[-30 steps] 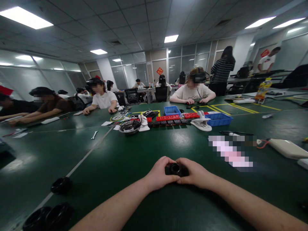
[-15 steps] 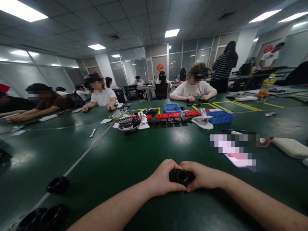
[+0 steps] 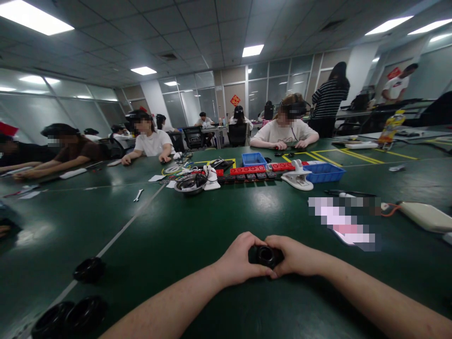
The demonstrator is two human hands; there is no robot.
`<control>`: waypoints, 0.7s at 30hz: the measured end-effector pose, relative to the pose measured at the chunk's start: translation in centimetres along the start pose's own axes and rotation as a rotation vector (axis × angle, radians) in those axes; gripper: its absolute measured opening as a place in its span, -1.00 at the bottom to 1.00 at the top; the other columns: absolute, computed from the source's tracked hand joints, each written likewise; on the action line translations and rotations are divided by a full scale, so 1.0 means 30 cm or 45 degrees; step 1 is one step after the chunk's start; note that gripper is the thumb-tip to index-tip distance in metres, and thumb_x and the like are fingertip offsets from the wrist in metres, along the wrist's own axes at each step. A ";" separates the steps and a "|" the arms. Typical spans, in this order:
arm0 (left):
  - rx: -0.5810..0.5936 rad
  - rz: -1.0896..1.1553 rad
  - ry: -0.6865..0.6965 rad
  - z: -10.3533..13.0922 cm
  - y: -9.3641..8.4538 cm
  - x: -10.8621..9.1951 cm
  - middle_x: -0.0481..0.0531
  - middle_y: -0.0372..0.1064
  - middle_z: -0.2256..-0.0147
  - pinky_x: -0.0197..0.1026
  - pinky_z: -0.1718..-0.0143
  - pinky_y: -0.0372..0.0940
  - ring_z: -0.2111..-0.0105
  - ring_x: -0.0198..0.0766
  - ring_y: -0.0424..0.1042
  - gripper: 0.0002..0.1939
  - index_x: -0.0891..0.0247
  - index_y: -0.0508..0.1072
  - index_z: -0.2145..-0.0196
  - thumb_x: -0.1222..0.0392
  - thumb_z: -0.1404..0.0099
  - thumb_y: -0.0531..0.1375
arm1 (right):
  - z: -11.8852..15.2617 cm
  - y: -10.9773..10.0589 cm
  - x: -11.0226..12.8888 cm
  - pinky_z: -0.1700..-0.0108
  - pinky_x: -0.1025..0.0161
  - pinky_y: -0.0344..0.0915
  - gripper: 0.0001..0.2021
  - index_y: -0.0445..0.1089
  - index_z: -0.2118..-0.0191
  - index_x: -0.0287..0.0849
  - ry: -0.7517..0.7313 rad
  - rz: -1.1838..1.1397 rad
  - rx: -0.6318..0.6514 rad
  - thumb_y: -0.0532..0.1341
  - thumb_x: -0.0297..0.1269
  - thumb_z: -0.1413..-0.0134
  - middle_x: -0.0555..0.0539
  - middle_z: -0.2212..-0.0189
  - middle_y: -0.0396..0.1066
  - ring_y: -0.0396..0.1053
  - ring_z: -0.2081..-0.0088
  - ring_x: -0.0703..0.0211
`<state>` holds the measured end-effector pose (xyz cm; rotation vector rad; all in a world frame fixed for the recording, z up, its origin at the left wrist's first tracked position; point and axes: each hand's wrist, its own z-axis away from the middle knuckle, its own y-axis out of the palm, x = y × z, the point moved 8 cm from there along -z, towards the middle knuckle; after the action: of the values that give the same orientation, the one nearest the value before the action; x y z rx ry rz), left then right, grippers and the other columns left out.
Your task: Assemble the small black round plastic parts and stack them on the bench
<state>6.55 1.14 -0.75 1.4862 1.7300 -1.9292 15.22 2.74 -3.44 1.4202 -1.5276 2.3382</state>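
Between both hands, close to the table surface, sits a black round part with a hole in its middle (image 3: 266, 255). My left hand (image 3: 240, 261) curls round its left side, thumb below and fingers above. From the other side my right hand (image 3: 294, 256) grips it the same way, and the fingertips of the two hands meet. Much of the part's outer edge is hidden by the fingers. On the left lie similar-looking glossy black rings: one by itself (image 3: 89, 270) and a pair, of which the right one (image 3: 86, 314) overlaps its neighbour.
The green table (image 3: 197, 226) carries a phone (image 3: 348, 235) and a pale power bank (image 3: 425, 215) on the right. Farther off are blue trays (image 3: 323, 172), red power strips (image 3: 247, 169), a white clamp base (image 3: 297, 179), and a wrench (image 3: 138, 195). Several people sit around.
The view has shifted slightly, so things on the left appear a little farther right. Both hands stay closed round the black part, almost in the same place.
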 end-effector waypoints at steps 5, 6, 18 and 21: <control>-0.083 0.001 -0.080 0.003 -0.004 0.020 -0.03 0.19 0.34 -0.25 0.31 0.14 0.30 -0.25 0.21 -0.56 0.24 0.33 0.32 0.00 0.16 0.28 | -0.005 -0.004 -0.013 0.50 0.39 0.05 -0.61 0.24 0.42 -0.22 0.099 0.083 -0.074 0.33 -0.16 0.45 0.05 0.48 0.24 0.20 0.44 0.24; -0.102 -0.002 -0.095 0.004 -0.006 0.026 -0.03 0.19 0.34 -0.24 0.31 0.14 0.30 -0.24 0.21 -0.57 0.24 0.33 0.32 0.01 0.16 0.28 | -0.006 -0.006 -0.015 0.50 0.39 0.05 -0.59 0.24 0.41 -0.22 0.115 0.119 -0.103 0.33 -0.14 0.46 0.04 0.48 0.25 0.20 0.44 0.23; -0.348 -0.136 -0.214 -0.015 -0.037 0.067 -0.02 0.19 0.34 -0.16 0.26 0.12 0.27 -0.19 0.20 -0.66 0.23 0.31 0.33 0.10 0.10 0.26 | -0.006 -0.023 0.009 0.43 0.31 0.10 -0.82 0.21 0.40 -0.18 0.389 0.476 -0.467 0.16 -0.24 0.18 -0.08 0.38 0.30 0.29 0.38 0.14; -0.366 -0.150 -0.199 -0.017 -0.040 0.071 -0.01 0.19 0.34 -0.16 0.25 0.12 0.26 -0.19 0.20 -0.65 0.24 0.31 0.33 0.09 0.09 0.26 | -0.008 -0.026 0.010 0.43 0.29 0.12 -0.78 0.22 0.39 -0.19 0.381 0.489 -0.461 0.15 -0.16 0.16 -0.09 0.39 0.30 0.30 0.38 0.11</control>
<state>4.97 2.95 -1.42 1.1284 1.9601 -1.7050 15.24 3.21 -2.70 0.7153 -2.1259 2.1553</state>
